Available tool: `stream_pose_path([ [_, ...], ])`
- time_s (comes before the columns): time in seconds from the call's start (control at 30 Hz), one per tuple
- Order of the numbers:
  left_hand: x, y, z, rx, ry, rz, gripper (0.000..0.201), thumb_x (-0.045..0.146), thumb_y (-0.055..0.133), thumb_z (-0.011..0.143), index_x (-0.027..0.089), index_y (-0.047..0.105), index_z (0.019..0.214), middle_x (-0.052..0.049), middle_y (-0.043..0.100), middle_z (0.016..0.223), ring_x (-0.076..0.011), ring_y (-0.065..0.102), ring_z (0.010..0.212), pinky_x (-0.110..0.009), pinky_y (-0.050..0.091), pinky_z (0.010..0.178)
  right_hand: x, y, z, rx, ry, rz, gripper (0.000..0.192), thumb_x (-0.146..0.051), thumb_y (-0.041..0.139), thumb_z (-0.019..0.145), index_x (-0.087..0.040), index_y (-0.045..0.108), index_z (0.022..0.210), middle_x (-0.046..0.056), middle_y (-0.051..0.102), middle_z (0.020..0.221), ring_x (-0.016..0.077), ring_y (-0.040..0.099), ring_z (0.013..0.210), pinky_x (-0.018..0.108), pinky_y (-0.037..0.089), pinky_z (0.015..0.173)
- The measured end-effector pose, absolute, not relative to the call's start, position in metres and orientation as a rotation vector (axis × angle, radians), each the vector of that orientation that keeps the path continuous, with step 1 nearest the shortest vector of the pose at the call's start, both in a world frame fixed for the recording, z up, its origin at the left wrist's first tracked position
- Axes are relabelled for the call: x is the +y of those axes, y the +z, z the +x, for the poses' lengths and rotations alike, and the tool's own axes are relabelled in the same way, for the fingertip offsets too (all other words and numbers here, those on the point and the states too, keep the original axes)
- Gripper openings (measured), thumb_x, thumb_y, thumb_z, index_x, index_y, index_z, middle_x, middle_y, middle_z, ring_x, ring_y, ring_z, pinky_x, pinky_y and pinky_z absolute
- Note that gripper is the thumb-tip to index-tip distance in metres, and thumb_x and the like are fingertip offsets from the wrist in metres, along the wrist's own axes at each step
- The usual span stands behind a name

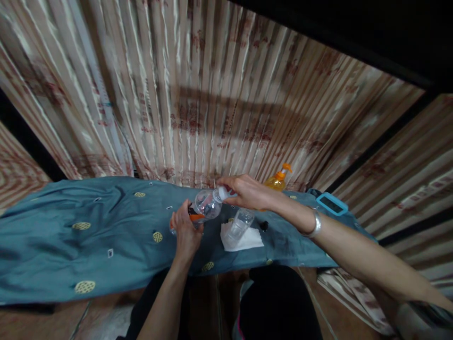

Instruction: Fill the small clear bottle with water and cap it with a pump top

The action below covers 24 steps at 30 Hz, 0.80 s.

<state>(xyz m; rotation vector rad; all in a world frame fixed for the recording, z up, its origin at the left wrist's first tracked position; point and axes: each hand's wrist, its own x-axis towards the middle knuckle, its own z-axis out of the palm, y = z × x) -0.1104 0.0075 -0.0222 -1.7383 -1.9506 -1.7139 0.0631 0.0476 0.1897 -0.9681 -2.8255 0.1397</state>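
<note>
A clear plastic bottle (pixel 208 204) with an orange and dark label lies tilted in the air, its neck toward the right. My left hand (pixel 186 225) is wrapped round its lower part. At the neck, the fingers of my right hand (pixel 246 191) grip the white cap (pixel 222 193); whether the cap is loose cannot be told. Below my right hand, a clear plastic cup (pixel 240 224) stands on a folded white tissue (pixel 252 239). A small black object (pixel 264 226) lies just right of the tissue.
An orange pump bottle (pixel 277 180) stands behind my right wrist. Farther right is a blue-framed dark device (pixel 331 204). A teal patterned cloth (pixel 130 255) covers the low surface, with a pleated curtain (pixel 212 104) close behind it and dark bars at both sides.
</note>
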Motion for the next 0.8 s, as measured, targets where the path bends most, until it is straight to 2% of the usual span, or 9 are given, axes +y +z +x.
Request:
stream_pose_path([
  [0.1,0.01,-0.022,-0.111,-1.946,-1.721,-1.738,0.076,0.02,0.064,0.072,0.016,0.037,0.143,-0.017,0.059,0.13,-0.0339,0.052,0.126,-0.055,0.03,0.114,0.051,0.192,0.057,-2.858,0.167,-0.931,0.033,-0.015,0.068,0.078,-0.011,0.068,0.111,0.005,0.07,0.087,0.0177,0.063,0.078,0.028,0.039,0.068],
  [0.33,0.016,-0.024,-0.114,-1.933,-1.692,-1.758,0.076,0.021,0.064,0.073,0.015,0.036,0.143,-0.018,0.058,0.13,-0.0352,0.054,0.124,-0.055,0.034,0.111,0.062,0.199,0.05,-2.922,0.204,-0.905,0.026,-0.015,0.071,0.08,-0.015,0.07,0.106,0.003,0.069,0.088,0.0156,0.061,0.08,0.025,0.038,0.07],
  [0.47,0.016,-0.025,-0.114,-1.939,-1.74,-1.747,0.077,0.022,0.065,0.072,0.015,0.035,0.143,-0.018,0.058,0.13,-0.0352,0.054,0.123,-0.052,0.037,0.108,0.066,0.2,0.042,-2.938,0.23,-0.99,0.02,-0.026,0.072,0.085,-0.013,0.071,0.1,0.001,0.066,0.076,0.0134,0.059,0.069,0.024,0.035,0.064],
  [0.5,0.015,-0.025,-0.114,-1.952,-1.76,-1.731,0.078,0.023,0.066,0.072,0.016,0.036,0.143,-0.018,0.058,0.13,-0.0352,0.054,0.124,-0.052,0.038,0.108,0.066,0.2,0.039,-2.934,0.214,-1.035,0.021,-0.031,0.069,0.088,-0.012,0.072,0.096,0.001,0.065,0.073,0.0135,0.058,0.067,0.024,0.034,0.062],
  [0.63,0.015,-0.025,-0.113,-1.994,-1.819,-1.66,0.079,0.024,0.068,0.071,0.016,0.036,0.143,-0.017,0.057,0.133,-0.0354,0.054,0.126,-0.052,0.039,0.108,0.064,0.2,0.025,-2.911,0.085,-1.233,0.047,-0.048,0.051,0.098,-0.01,0.072,0.082,0.005,0.065,0.065,0.0154,0.059,0.064,0.026,0.032,0.059],
  [0.7,0.016,-0.025,-0.114,-1.988,-1.828,-1.655,0.082,0.024,0.069,0.07,0.015,0.035,0.144,-0.018,0.056,0.134,-0.036,0.054,0.125,-0.053,0.04,0.107,0.064,0.202,0.023,-2.901,0.036,-1.252,0.049,-0.052,0.05,0.098,-0.01,0.073,0.087,0.008,0.069,0.072,0.0173,0.063,0.069,0.026,0.034,0.061],
  [0.8,0.017,-0.025,-0.115,-1.989,-1.803,-1.669,0.085,0.023,0.07,0.069,0.012,0.034,0.145,-0.021,0.056,0.135,-0.037,0.055,0.125,-0.054,0.04,0.107,0.065,0.204,0.024,-2.93,0.079,-1.093,0.038,-0.043,0.063,0.093,-0.012,0.068,0.114,0.01,0.074,0.095,0.0193,0.067,0.085,0.025,0.038,0.067],
])
